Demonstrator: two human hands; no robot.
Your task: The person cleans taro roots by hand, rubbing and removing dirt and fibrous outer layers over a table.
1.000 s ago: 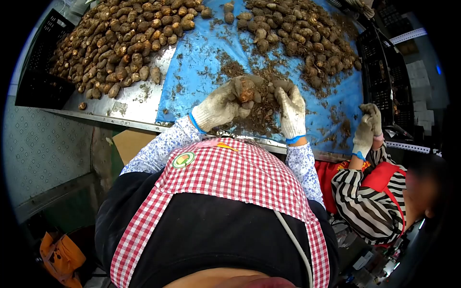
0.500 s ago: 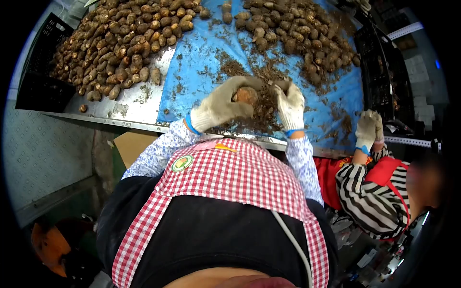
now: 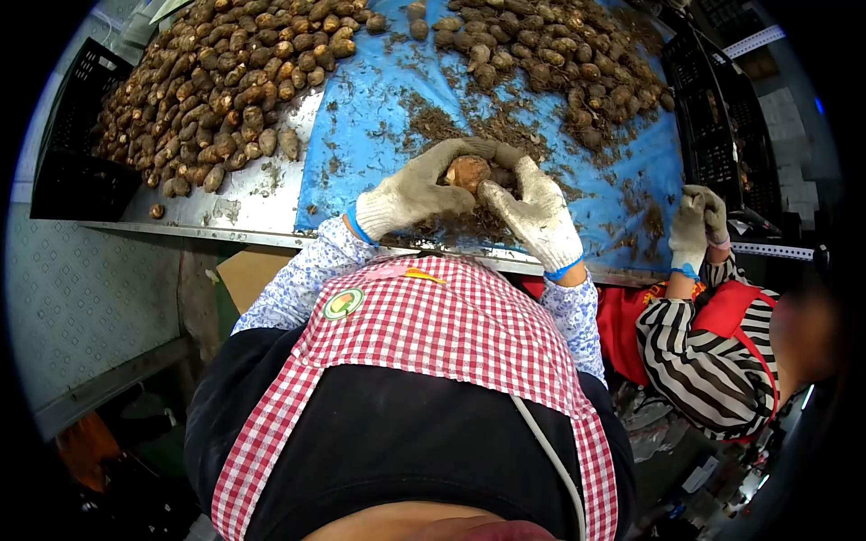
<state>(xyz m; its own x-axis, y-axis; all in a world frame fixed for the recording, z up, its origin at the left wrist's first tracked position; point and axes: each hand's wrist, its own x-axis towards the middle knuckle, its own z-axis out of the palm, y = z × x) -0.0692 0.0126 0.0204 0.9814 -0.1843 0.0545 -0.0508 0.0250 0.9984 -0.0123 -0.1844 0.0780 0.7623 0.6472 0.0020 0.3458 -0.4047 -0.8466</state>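
A round brown taro root (image 3: pixel 467 173) sits between my gloved hands above the blue sheet. My left hand (image 3: pixel 413 193), in a soiled whitish work glove, curls round its left side with the fingers over the far side. From the right, my right hand (image 3: pixel 536 213) is closed in on the same root, its thumb against the near right side and its fingers bent beyond. The undersides of both hands are hidden. Beneath them lie loose brown fibres and peelings (image 3: pixel 492 225).
One heap of taro roots (image 3: pixel 216 99) covers the left metal tabletop, and a rougher heap (image 3: pixel 577 68) lies on the blue sheet (image 3: pixel 347 171). Black crates (image 3: pixel 86 171) stand at both ends. At right, a co-worker's gloved hands (image 3: pixel 695 230) are close to the table edge.
My right hand has moved left and turned, coming from beside the taro root to contact with it. My left hand keeps its hold. The co-worker's hands have shifted slightly.
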